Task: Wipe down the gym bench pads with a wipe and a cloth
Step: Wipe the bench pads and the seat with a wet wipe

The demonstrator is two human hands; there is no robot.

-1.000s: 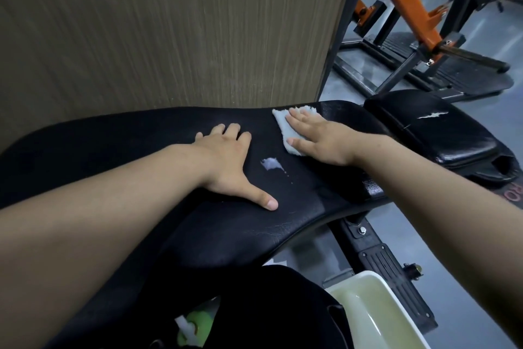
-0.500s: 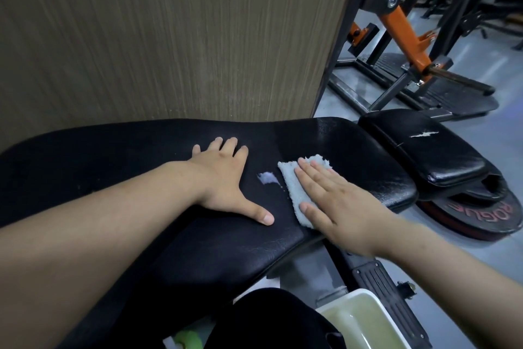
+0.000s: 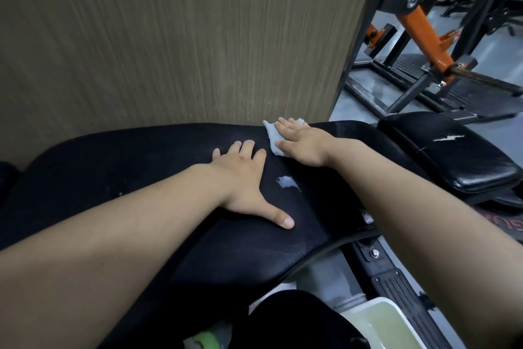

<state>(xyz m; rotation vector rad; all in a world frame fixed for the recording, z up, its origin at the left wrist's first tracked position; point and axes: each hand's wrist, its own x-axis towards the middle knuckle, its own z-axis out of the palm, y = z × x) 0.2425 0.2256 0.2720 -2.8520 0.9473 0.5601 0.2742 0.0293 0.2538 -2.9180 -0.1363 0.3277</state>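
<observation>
Pressing flat on the cloth (image 3: 272, 135), my right hand (image 3: 304, 144) lies palm down with fingers straight and close together, with no curl and no pinch. The cloth, a small pale piece, sits under those fingers at the far edge of the long black bench pad (image 3: 127, 167), its corners showing past my fingertips and beside my thumb. My left hand (image 3: 246, 178) rests palm down near the middle of the same pad, fingers straight and slightly spread, thumb splayed toward the pad's near edge; it holds nothing. On the pad's surface a pale worn patch (image 3: 287, 182) shows just beside my left hand and apart from the cloth. Fine cracking marks the covering toward the pad's near edge. Off the pad's right end sits a second black pad (image 3: 452, 161) with a white tear on top. Behind the pad's far edge stands a wood-grain panel (image 3: 169, 37). Below the pad's near right corner, a white tub (image 3: 365, 310) holds yellowish liquid.
</observation>
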